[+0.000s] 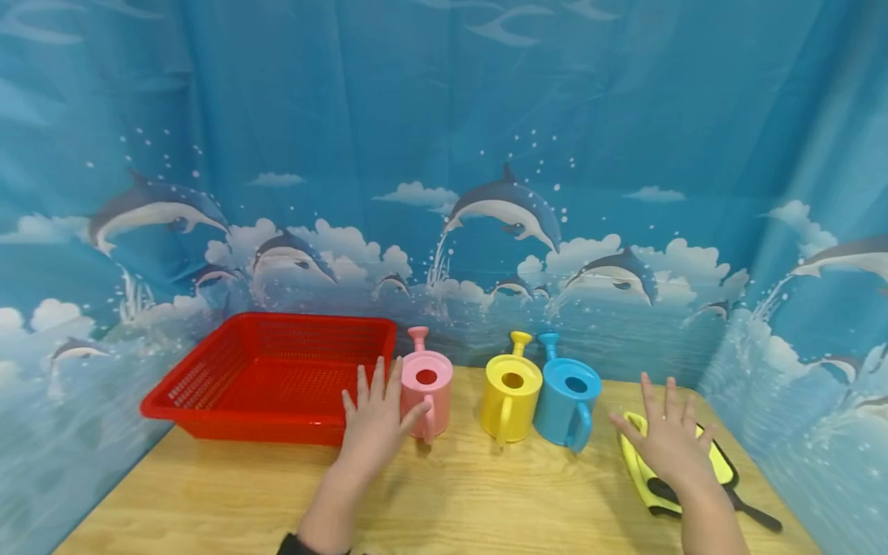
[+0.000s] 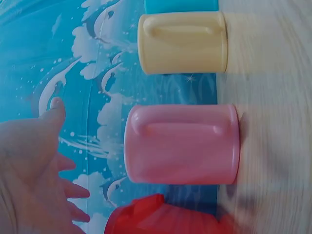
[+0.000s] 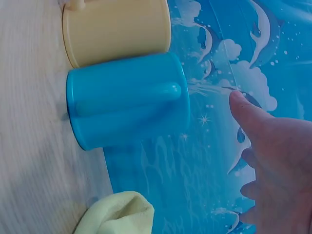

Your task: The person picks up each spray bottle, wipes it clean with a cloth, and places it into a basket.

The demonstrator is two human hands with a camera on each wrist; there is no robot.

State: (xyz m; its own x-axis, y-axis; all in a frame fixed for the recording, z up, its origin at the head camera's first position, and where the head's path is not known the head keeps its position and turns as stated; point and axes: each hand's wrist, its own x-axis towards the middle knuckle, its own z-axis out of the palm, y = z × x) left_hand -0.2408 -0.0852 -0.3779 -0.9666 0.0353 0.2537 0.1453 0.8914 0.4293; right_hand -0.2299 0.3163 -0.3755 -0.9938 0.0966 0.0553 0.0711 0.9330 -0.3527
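My left hand [image 1: 375,424] is raised with fingers spread, between the red plastic basket [image 1: 291,439] and the pink watering can [image 1: 438,393]. It holds nothing; in the head view its fingers overlap the basket's right end. A yellow watering can [image 1: 494,401] and a blue watering can [image 1: 555,408] stand upright side by side, handles toward me. My right hand [image 1: 669,447], also spread and holding nothing, hovers over a yellow-green cloth-like item with black edging [image 1: 634,462]. Black-handled tools [image 1: 759,518] lie there too, partly hidden by that hand.
The wooden table [image 1: 479,501] bears everything. Behind it and along both sides hangs a blue dolphin-print curtain [image 1: 416,116]. The basket stands at the back left, near the curtain; the watering cans line the back edge.
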